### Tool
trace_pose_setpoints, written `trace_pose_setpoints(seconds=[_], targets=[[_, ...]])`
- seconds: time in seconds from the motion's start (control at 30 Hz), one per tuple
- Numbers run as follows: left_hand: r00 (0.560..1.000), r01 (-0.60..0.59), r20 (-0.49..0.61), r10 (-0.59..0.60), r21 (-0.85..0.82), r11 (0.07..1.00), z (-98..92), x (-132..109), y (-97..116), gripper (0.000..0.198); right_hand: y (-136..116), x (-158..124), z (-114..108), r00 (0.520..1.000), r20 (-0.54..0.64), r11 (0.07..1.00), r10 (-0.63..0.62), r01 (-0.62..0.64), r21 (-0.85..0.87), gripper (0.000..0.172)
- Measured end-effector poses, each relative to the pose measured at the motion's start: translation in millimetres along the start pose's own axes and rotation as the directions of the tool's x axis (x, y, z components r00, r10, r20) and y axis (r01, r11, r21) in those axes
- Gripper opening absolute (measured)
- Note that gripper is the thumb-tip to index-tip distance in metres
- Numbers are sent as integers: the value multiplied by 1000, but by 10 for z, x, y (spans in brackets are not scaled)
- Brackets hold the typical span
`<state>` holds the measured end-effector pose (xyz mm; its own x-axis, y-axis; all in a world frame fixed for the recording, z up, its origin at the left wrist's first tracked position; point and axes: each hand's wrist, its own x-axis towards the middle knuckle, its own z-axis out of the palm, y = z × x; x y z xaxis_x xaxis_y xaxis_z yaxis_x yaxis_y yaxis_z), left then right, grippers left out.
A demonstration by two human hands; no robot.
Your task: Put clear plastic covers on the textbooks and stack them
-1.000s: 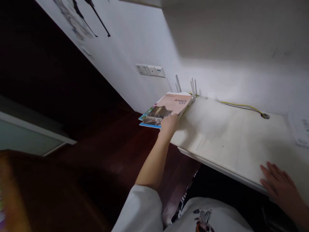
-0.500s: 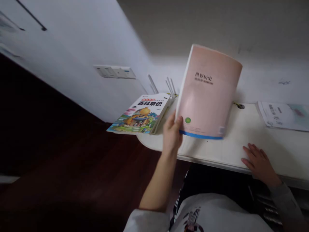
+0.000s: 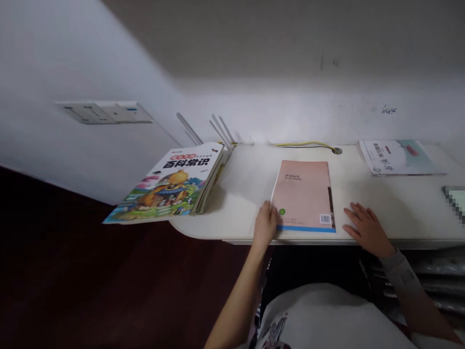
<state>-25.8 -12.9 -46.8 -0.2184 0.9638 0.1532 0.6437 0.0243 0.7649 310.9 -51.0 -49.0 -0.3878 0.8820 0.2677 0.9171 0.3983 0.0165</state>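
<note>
On the far left, wall sockets (image 3: pixel 105 111) are showing on the white wall, well apart from your work. Next, a stack of picture books (image 3: pixel 167 186) is lying on the left end of the desk (image 3: pixel 247 194) and is jutting out past its rounded edge over the dark floor, with thin white antennas (image 3: pixel 220 131) standing just behind it. Your left hand (image 3: pixel 266 227) is sitting at the lower left corner of the pink book (image 3: pixel 305 194), fingers curled against that corner. Whether they are pinching the cover or only lying on it cannot be told, since the hand is covering the contact. The pink book is lying flat and closed on the desk in front of you, barcode side up, with its blue bottom band close to the front edge and its sides running roughly square to it. Behind it, a yellow cable (image 3: pixel 305 144) is running along the wall to a cable hole (image 3: pixel 336 150). Your right hand (image 3: pixel 366 228) is resting palm down on the bare desk just beside the book's right edge, fingers spread and loose, holding nothing and not touching the book. Farther right, a pale booklet (image 3: pixel 397 156) is lying near the wall. In my judgement, the work calls for flat finger pressure at the corner rather than a pinch, so the cover is not creasing. It also calls for keeping the bottom band back from the front edge and keeping your left forearm clear of the jutting stack.
</note>
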Motion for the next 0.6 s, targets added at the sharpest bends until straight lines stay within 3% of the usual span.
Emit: trace_pose_setpoints(seconds=[0.13, 0.27, 0.4, 0.47, 0.6], targets=[[997, -54, -40, 61, 153, 987, 46, -50, -104, 41, 2, 4, -4, 1000, -11, 1000, 9, -8, 25, 48], [994, -61, -78, 78, 204, 977, 77, -97, -130, 46, 10, -1, -40, 1000, -3, 999, 8, -8, 40, 47], [994, -65, -71, 87, 259, 964, 84, -105, -52, 49, -195, 77, -161, 999, -34, 999, 41, -40, 33, 45], [996, -55, -51, 74, 311, 949, 81, -105, -1, 51, -426, 186, -229, 997, -69, 998, -22, 26, 58, 43], [996, -70, -29, 84, 332, 941, 62, -110, 36, 52, -907, 492, -257, 953, -38, 942, -301, 303, 144, 39]])
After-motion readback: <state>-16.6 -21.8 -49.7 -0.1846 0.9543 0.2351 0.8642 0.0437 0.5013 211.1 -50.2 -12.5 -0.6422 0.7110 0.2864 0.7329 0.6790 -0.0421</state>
